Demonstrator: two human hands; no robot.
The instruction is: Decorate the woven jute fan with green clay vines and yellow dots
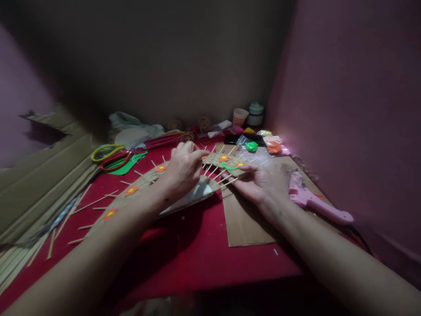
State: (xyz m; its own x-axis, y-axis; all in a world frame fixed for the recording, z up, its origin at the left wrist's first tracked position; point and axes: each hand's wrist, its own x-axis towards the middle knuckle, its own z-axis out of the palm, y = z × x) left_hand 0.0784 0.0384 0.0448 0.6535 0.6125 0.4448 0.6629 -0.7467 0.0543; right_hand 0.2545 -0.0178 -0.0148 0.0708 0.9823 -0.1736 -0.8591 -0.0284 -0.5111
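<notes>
Pinching woven arch [144, 181] by right end with right fingers [244, 187], over worktop [197, 263]; laying left fingers [198, 154] beside orange flower [205, 157], cannot tell if gripping. Best to support from beneath, press lightly, spare green strand [229, 167].

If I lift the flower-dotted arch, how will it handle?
The arch probably holds its shape, since it curves smoothly without visible sagging. Its thin, jutting sticks look apt to snag or snap. The slender build suggests light weight.

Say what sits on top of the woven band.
Orange, yellow-centred flowers and a curved green strand sit on the woven band; the left hand hides part, so anything there cannot be seen.
</notes>
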